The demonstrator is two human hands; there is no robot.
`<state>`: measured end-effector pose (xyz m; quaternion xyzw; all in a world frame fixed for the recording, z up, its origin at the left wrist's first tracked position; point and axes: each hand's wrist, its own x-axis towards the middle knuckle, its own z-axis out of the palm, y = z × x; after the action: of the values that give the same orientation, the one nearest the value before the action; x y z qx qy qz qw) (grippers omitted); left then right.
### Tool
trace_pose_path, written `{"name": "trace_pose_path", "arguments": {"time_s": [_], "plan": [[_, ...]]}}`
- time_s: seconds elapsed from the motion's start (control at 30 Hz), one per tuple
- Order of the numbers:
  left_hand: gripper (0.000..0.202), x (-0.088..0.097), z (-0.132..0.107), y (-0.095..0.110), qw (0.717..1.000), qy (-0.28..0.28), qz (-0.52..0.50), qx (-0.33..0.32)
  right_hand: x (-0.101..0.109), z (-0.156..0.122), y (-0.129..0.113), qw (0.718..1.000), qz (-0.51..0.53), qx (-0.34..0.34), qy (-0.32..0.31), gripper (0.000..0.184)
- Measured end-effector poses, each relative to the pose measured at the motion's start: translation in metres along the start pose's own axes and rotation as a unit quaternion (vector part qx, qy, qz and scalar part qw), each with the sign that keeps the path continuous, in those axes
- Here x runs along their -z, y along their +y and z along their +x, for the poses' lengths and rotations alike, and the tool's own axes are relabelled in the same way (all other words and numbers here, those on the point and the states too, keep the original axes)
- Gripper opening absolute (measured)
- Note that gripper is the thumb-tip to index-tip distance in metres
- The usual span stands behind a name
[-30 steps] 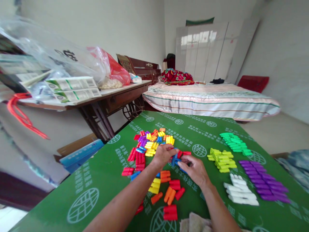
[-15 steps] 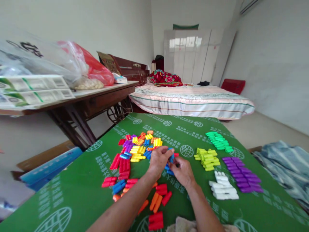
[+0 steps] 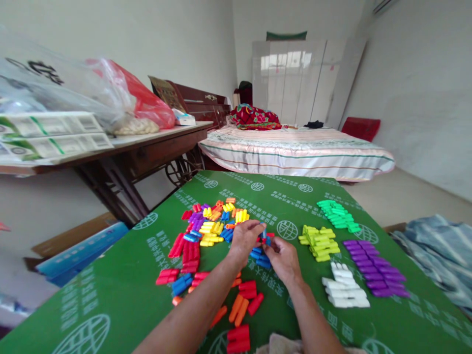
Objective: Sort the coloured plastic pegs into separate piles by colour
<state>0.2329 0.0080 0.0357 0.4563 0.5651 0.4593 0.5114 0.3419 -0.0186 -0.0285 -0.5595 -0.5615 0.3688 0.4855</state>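
Observation:
Short coloured plastic tubes, joined in twos and threes or single, lie over the green board. My left hand [image 3: 244, 242] pinches an upright blue tube [image 3: 263, 232] between thumb and fingers. My right hand [image 3: 284, 259] is closed at the lower end of the blue tubes, its fingertips against a blue piece. Just beneath my hands are more blue tubes [image 3: 260, 257] on the board. A red tube shows behind the fingers, partly covered. Left of my hands spreads a mixed heap with yellow tubes [image 3: 211, 228], red tubes [image 3: 191, 255] and purple tubes [image 3: 197, 221].
On the right are sorted groups: green tubes [image 3: 337, 215], lime tubes [image 3: 319, 243], purple tubes [image 3: 376, 268] and white tubes [image 3: 344, 286]. Orange tubes [image 3: 239, 309] and red tubes [image 3: 238, 339] lie near my forearms. A bed [image 3: 295, 150] stands beyond the green board [image 3: 121, 280].
My hands have shifted slightly, and the blue tube between them now stands more upright. More of the blue tubes under my hands show. The view has turned a little.

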Motion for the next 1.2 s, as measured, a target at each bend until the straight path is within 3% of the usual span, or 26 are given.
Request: {"name": "trace_pose_path", "arguments": {"time_s": [0.27, 0.6, 1.0, 1.2], "plan": [[0.029, -0.004, 0.006, -0.007, 0.998, -0.053, 0.020, -0.007, 0.001, 0.001, -0.002, 0.999, -0.042, -0.013, 0.023, 0.019], [0.017, 0.005, 0.014, -0.015, 0.975, -0.180, 0.108, -0.074, 0.001, 0.004, -0.002, 0.998, -0.035, -0.031, 0.032, 0.024], [0.017, 0.007, 0.020, -0.015, 0.974, -0.183, 0.122, -0.051, 0.001, 0.003, -0.005, 0.999, 0.003, -0.036, 0.018, 0.019], [0.018, 0.002, 0.020, -0.014, 0.970, -0.181, 0.138, -0.084, 0.001, 0.004, -0.004, 0.999, -0.009, -0.031, 0.021, 0.021]]}}
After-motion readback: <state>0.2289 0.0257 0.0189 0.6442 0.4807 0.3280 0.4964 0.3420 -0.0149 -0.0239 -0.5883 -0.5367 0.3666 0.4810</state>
